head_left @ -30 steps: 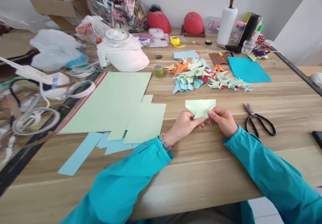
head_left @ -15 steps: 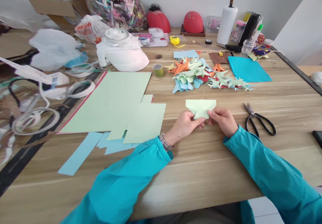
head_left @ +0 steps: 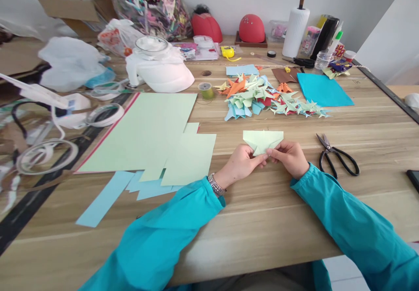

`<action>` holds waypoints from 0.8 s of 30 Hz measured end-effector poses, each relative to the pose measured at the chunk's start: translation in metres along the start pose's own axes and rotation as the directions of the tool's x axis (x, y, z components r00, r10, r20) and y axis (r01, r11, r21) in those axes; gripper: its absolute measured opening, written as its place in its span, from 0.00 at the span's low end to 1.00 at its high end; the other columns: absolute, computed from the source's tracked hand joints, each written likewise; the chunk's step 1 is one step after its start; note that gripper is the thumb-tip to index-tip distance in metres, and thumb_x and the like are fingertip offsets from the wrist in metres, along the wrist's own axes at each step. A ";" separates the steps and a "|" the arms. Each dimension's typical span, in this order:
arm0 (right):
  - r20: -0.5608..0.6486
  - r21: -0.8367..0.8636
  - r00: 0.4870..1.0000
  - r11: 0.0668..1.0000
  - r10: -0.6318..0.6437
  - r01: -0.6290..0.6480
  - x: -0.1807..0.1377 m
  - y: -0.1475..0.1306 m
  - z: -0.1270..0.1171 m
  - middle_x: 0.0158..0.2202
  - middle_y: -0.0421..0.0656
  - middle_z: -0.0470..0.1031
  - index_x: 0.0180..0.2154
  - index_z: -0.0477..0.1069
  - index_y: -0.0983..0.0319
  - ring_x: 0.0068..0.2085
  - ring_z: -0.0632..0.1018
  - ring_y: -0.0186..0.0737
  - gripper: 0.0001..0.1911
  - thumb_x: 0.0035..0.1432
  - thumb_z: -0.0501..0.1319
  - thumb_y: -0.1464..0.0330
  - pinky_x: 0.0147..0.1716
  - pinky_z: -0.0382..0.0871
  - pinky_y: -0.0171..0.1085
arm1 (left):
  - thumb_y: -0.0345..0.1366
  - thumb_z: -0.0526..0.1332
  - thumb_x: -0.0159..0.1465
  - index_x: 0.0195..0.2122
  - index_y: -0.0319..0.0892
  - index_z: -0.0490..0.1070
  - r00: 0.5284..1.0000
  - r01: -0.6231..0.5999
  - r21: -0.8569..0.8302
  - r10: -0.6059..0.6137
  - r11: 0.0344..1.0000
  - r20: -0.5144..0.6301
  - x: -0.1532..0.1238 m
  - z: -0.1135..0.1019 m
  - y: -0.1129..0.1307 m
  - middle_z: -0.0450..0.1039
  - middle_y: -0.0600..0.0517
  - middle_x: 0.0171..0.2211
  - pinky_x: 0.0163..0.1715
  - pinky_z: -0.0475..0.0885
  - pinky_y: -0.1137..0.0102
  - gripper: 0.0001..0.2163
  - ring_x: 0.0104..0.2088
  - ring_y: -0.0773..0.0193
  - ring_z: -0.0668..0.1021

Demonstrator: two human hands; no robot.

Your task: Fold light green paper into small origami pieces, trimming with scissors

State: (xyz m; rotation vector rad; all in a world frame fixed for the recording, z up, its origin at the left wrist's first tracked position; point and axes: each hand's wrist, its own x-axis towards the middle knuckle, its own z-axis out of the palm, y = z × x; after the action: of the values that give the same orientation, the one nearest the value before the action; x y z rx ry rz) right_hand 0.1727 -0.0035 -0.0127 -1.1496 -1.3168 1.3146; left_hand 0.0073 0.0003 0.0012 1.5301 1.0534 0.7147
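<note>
Between my hands is a folded piece of pale green paper [head_left: 262, 139], wide at the far edge and narrowing toward me. My left hand [head_left: 244, 161] pinches its near left part, the thumb lying along the lower edge. On the other side, my right hand [head_left: 289, 156] has thumb and fingertips closed on the near right part, close to the left thumb. The fingers cover the paper's near corners. Black-handled scissors [head_left: 338, 155] lie to the right of my right hand, blades pointing away. Beyond the paper is a pile of folded paper shapes [head_left: 258, 94] in green, orange, blue and red.
Pale green sheets [head_left: 140, 129] and blue paper strips [head_left: 104, 199] lie at left. A thread spool [head_left: 206, 90] stands near the pile, with a turquoise square [head_left: 324, 89] to its right. Tape rolls [head_left: 47, 155], a white cap [head_left: 163, 70] and plastic bags [head_left: 70, 62] crowd the left side.
The folded paper has shifted slightly right and toward me. My right thumb has slid a little left and down, nearer the left thumb.
</note>
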 end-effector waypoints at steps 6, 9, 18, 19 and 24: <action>-0.041 0.050 0.999 0.999 0.009 -0.007 -0.001 0.000 0.000 0.14 0.38 0.70 0.17 0.71 0.64 0.18 0.68 0.31 0.18 0.36 0.71 0.57 0.19 0.60 0.32 | 0.41 0.62 0.56 0.21 0.37 0.72 1.000 -0.005 -0.037 0.005 0.999 0.023 0.000 0.000 0.000 0.76 0.49 0.23 0.30 0.71 0.73 0.13 0.26 0.66 0.76; -0.062 0.081 0.998 0.997 0.009 -0.004 -0.001 -0.001 0.000 0.14 0.38 0.69 0.17 0.71 0.63 0.18 0.67 0.31 0.17 0.36 0.71 0.58 0.18 0.61 0.32 | 0.40 0.62 0.55 0.22 0.37 0.72 1.000 0.000 -0.076 0.001 0.997 0.013 0.000 0.000 0.002 0.75 0.50 0.23 0.29 0.71 0.73 0.11 0.25 0.66 0.75; 0.019 0.153 1.000 0.988 -0.021 0.018 -0.001 -0.002 0.002 0.22 0.40 0.76 0.25 0.76 0.63 0.22 0.72 0.32 0.14 0.35 0.72 0.62 0.21 0.67 0.32 | 0.37 0.61 0.56 0.20 0.37 0.72 0.998 0.000 -0.037 0.002 0.999 0.058 -0.002 -0.001 0.002 0.75 0.50 0.22 0.30 0.70 0.72 0.10 0.26 0.66 0.75; 0.010 0.166 1.000 0.986 -0.014 0.012 -0.001 -0.002 0.002 0.22 0.40 0.76 0.25 0.76 0.63 0.22 0.72 0.32 0.14 0.35 0.72 0.61 0.20 0.66 0.32 | 0.36 0.61 0.56 0.21 0.37 0.72 0.998 0.002 -0.020 -0.001 1.000 0.061 -0.002 -0.001 0.002 0.75 0.50 0.22 0.30 0.70 0.72 0.10 0.26 0.66 0.75; -0.023 0.208 1.000 0.978 0.018 -0.013 -0.002 -0.002 0.003 0.20 0.40 0.75 0.22 0.76 0.63 0.22 0.72 0.33 0.14 0.35 0.72 0.61 0.19 0.67 0.31 | 0.35 0.61 0.56 0.21 0.36 0.72 0.997 -0.024 0.010 0.023 1.000 0.069 -0.002 -0.001 0.000 0.75 0.49 0.23 0.31 0.70 0.72 0.10 0.26 0.65 0.75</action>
State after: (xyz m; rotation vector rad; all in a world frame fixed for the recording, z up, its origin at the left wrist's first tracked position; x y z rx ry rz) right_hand 0.1695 -0.0055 -0.0110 -1.0288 -1.1243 1.4088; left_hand 0.0051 -0.0009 0.0012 1.5678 0.9911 0.6690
